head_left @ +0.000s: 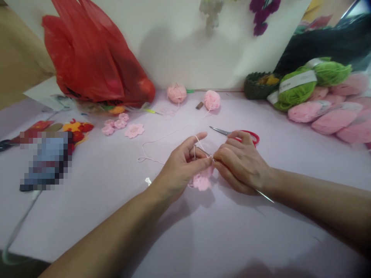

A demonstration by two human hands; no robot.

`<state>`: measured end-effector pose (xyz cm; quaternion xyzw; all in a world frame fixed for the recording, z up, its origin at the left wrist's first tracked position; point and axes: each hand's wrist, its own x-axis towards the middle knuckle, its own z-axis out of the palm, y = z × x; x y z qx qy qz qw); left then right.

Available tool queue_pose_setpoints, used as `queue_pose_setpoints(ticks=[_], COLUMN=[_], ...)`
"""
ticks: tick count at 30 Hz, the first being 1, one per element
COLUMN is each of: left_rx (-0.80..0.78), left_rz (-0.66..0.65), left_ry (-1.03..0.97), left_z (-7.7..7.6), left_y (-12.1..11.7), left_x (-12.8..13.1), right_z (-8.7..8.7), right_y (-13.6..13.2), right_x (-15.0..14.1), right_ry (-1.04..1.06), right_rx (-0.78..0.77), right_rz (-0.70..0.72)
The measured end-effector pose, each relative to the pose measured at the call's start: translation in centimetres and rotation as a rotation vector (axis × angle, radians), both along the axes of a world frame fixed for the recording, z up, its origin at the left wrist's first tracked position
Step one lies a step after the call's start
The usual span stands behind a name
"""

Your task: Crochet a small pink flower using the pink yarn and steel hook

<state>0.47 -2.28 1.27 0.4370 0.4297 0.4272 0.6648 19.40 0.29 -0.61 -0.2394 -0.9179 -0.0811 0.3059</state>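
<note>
My left hand point(185, 164) pinches a small pink crochet piece point(202, 181) that hangs below its thumb and fingers. A strand of pale pink yarn point(150, 157) loops over the raised left index finger and trails across the table. My right hand point(242, 162) is closed around a thin metal crochet hook point(265, 196). The hook's shaft sticks out below the right palm, and its front end reaches the work by the left fingers. The hook's very tip is hard to make out. Just beyond the right hand lie scissors point(222, 131) with red handles, partly hidden by it.
Two pink yarn balls point(176, 93) sit at the back by the white wall. Crocheted pink flowers point(134, 130) lie left of centre, before a red plastic bag point(95, 58). Green skeins point(298, 87) and pink skeins point(329, 119) pile up at right. A blurred-out phone-like device point(48, 162) stands left.
</note>
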Motion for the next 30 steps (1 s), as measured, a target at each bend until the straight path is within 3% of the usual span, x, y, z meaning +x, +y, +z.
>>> queue_pose_setpoints(ticks=[2, 5, 9, 13, 16, 19, 23, 30], left_rx=[0.067, -0.022, -0.170, -0.006, 0.141, 0.026, -0.186, -0.212], left_rz=[0.077, 0.143, 0.048, 0.036, 0.130, 0.156, 0.085, 0.066], left_ry=[0.040, -0.072, -0.182, 0.000, 0.145, 0.014, -0.187, -0.243], left_z=[-0.4, -0.5, 0.1, 0.0, -0.4, -0.5, 0.3, 1.3], left_y=[-0.2, -0.2, 0.0, -0.1, -0.3, -0.4, -0.1, 0.5], left_x=[0.5, 0.9, 0.4, 0.3, 0.9, 1.3, 0.6, -0.9], right_z=[0.0, -0.2, -0.2, -0.1, -0.1, -0.4, -0.5, -0.4], right_y=[-0.2, -0.3, 0.1, 0.2, -0.1, -0.2, 0.2, 0.8], right_x=[-0.2, -0.4, -0.2, 0.0, -0.2, -0.6, -0.4, 0.6], right_ry=[-0.043, -0.068, 0.009, -0.004, -0.052, -0.038, 0.024, 0.086], right_rx=[0.022, 0.048, 0.085, 0.013, -0.020, 0.015, 0.067, 0.054], right_rz=[-0.086, -0.184, -0.108, -0.011, -0.092, -0.179, -0.124, 0.027])
